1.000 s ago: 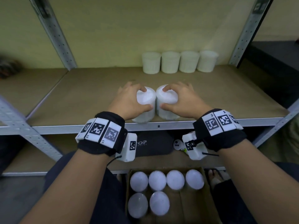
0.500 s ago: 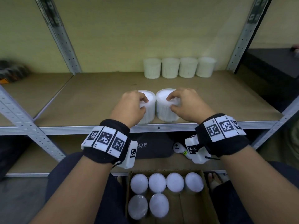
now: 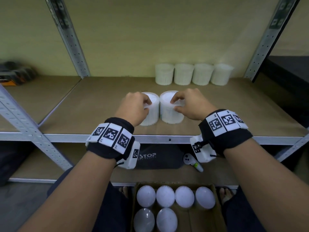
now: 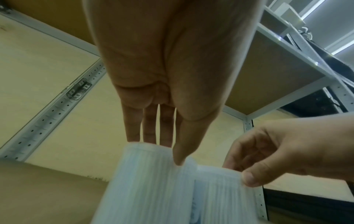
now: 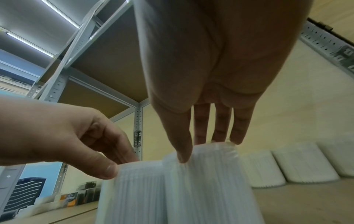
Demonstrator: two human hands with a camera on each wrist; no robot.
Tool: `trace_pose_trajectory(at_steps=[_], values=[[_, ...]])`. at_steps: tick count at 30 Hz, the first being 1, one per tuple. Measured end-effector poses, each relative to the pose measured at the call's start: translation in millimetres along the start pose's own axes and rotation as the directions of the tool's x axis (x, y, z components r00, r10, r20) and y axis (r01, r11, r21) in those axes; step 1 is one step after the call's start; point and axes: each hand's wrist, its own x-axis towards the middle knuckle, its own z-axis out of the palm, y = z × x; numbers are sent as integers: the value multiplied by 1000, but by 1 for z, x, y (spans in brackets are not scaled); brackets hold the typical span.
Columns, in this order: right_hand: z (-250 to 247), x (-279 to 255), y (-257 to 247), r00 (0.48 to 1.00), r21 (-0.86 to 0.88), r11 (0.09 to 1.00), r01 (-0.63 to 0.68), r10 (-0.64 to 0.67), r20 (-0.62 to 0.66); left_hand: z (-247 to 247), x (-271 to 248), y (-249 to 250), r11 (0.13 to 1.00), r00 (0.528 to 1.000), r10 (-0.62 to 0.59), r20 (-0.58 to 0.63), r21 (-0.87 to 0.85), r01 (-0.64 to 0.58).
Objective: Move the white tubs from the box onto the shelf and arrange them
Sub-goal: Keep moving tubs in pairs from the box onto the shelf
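Two white ribbed tubs stand side by side on the brown shelf board point(image 3: 100, 106), a little back from its front edge. My left hand point(image 3: 147, 104) grips the left tub point(image 3: 153, 113) from above, thumb on the near rim and fingers on the far rim. My right hand point(image 3: 174, 104) grips the right tub point(image 3: 168, 116) the same way. In the left wrist view the left hand point(image 4: 164, 151) tops its tub point(image 4: 149, 181). In the right wrist view the right hand point(image 5: 201, 150) tops its tub point(image 5: 206, 181). A cardboard box point(image 3: 200, 221) below holds several more tubs point(image 3: 165, 196).
A row of several white tubs point(image 3: 192, 74) lines the back wall, right of centre. Grey metal uprights point(image 3: 66, 36) frame the bay. The shelf's metal front edge point(image 3: 167, 139) runs below my wrists. A black mat point(image 3: 155, 156) and a white controller point(image 3: 189, 159) lie on the lower shelf.
Both tubs went from the shelf's front edge, held round their sides, to standing a little further back. My hands shifted up onto their top rims.
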Motion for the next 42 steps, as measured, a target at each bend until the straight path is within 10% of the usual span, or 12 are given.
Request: trace_pose_trajectory(at_steps=[42], values=[[56, 259, -17, 983, -84, 983, 160, -167, -76, 19, 222, -120, 992, 998, -32, -56, 117, 39]])
